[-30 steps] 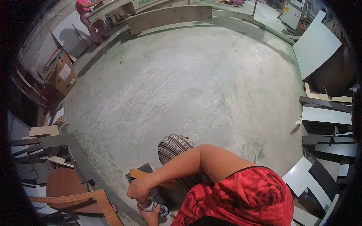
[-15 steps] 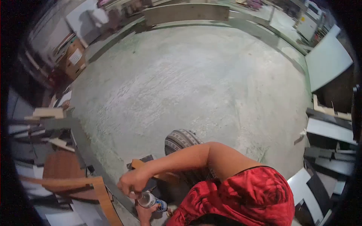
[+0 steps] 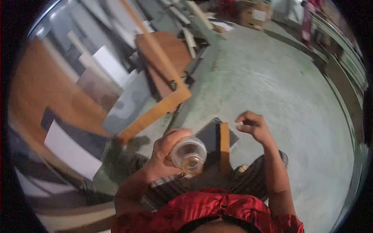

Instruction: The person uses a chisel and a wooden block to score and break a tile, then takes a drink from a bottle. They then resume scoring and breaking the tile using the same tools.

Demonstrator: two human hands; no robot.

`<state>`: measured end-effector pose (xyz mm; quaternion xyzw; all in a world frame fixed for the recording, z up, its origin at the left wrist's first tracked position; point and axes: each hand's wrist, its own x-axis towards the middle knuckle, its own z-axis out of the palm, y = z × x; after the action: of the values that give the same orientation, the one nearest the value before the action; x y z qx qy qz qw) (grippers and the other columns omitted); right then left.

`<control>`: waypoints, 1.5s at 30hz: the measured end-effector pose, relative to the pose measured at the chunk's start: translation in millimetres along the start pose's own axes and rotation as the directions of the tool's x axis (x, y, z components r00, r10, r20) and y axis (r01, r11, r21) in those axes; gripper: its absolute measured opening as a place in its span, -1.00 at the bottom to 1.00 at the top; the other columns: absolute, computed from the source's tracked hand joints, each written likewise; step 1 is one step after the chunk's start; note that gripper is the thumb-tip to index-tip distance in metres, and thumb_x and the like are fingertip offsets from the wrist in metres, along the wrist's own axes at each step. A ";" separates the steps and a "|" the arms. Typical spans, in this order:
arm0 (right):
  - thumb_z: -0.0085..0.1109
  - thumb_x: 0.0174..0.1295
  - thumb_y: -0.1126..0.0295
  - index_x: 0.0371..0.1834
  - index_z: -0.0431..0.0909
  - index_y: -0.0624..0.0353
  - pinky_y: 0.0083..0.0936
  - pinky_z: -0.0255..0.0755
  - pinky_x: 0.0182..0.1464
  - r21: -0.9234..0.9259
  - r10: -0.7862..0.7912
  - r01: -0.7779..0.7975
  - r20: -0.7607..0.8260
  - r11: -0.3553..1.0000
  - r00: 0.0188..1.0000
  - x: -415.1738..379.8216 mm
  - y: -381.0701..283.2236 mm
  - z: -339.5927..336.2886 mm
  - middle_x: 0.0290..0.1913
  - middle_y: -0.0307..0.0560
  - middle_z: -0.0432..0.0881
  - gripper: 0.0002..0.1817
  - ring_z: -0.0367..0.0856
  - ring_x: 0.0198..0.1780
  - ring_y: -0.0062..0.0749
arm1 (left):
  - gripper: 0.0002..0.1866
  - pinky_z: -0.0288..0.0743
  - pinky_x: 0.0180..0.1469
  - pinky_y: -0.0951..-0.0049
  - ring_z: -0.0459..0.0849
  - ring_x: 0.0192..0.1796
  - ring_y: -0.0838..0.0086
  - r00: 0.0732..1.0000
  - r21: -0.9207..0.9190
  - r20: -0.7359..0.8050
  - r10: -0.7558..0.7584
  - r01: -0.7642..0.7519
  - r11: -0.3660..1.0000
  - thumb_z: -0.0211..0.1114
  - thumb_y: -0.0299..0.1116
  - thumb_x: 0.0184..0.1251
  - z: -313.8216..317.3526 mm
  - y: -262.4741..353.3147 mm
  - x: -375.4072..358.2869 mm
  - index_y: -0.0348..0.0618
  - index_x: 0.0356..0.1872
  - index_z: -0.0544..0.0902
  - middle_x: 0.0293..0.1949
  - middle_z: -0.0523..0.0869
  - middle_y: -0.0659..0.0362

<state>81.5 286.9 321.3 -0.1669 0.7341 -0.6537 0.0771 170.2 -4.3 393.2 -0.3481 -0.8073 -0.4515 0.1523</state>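
Person in a red floral top, seen from above, sitting low on a dusty concrete floor [image 3: 272, 77]. Left hand [image 3: 165, 149] is wrapped round a clear bottle [image 3: 189, 154], fingers closed on its side, open mouth tipped up toward the camera w/ amber liquid inside. Any label is turned away or too blurred, no writing readable. Right hand [image 3: 252, 126] is raised just right of the bottle, apart from it, fingers curled loosely; can't tell if it pinches anything small. Just beyond the bottle, btwn the two hands, a dark square board [image 3: 211, 134] lies on the floor w/ a wood strip [image 3: 224, 143] across it. Left of the grip, stacked offcut panels [image 3: 116, 70], brown, white & grey. Far off, a cardboard box [image 3: 254, 15] w/ a white label, unreadable.
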 end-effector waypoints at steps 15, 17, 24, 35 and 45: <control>0.23 -0.02 0.65 -0.37 0.55 0.25 -0.63 0.35 -0.24 -0.109 0.052 -0.040 0.109 0.993 0.993 41.2 38.5 46.4 -0.38 -0.31 0.54 -0.86 0.47 -0.31 -0.64 | -0.61 0.43 0.12 0.03 0.60 0.00 0.04 0.938 0.481 -0.064 0.341 -0.270 0.834 0.36 -0.55 -0.16 -91.7 85.1 -11.0 -0.30 -0.19 0.52 -0.13 0.57 -0.08; 0.21 -0.03 0.66 -0.39 0.55 0.24 -0.64 0.35 -0.24 -0.145 0.070 -0.052 0.123 0.988 0.990 44.4 37.3 51.9 -0.38 -0.31 0.54 -0.87 0.46 -0.31 -0.64 | -0.63 0.43 0.11 0.01 0.60 -0.01 0.04 0.942 0.477 -0.079 0.325 -0.251 0.842 0.36 -0.55 -0.18 -98.3 96.0 -13.7 -0.27 -0.22 0.54 -0.10 0.56 -0.09; 0.27 -0.05 0.63 -0.40 0.57 0.22 -0.67 0.30 -0.35 -0.125 -0.027 0.048 0.160 0.991 0.987 61.8 63.3 68.4 -0.47 -0.35 0.55 -0.86 0.44 -0.41 -0.69 | -0.68 0.42 0.13 0.02 0.61 0.00 0.03 0.968 0.645 -0.145 0.206 -0.065 0.762 0.38 -0.55 -0.17 -108.7 128.8 -27.1 -0.26 -0.28 0.56 -0.10 0.57 -0.06; 0.17 0.00 0.61 -0.40 0.56 0.27 -0.63 0.35 -0.43 -0.128 -0.021 0.055 0.252 0.990 0.967 82.7 86.8 93.9 -0.51 -0.27 0.57 -0.92 0.49 -0.48 -0.62 | -0.65 0.45 0.10 0.03 0.61 0.00 0.01 0.938 0.763 -0.210 0.277 -0.020 0.647 0.41 -0.55 -0.16 -118.6 167.3 -46.2 -0.22 -0.25 0.54 -0.12 0.59 -0.09; 0.26 -0.07 0.59 -0.40 0.57 0.29 -0.62 0.37 -0.43 -0.132 -0.002 0.050 0.345 0.990 0.939 91.2 101.1 113.6 -0.51 -0.26 0.54 -0.87 0.49 -0.48 -0.60 | -0.63 0.46 0.09 0.02 0.62 -0.01 0.01 0.913 0.831 -0.255 0.319 0.038 0.555 0.41 -0.52 -0.16 -123.9 192.1 -63.7 -0.19 -0.23 0.53 -0.13 0.59 -0.08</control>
<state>19.5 158.3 216.0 -0.2930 0.7507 -0.5629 0.1836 341.4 -67.6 544.8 -0.2081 -0.8468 -0.0681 0.4847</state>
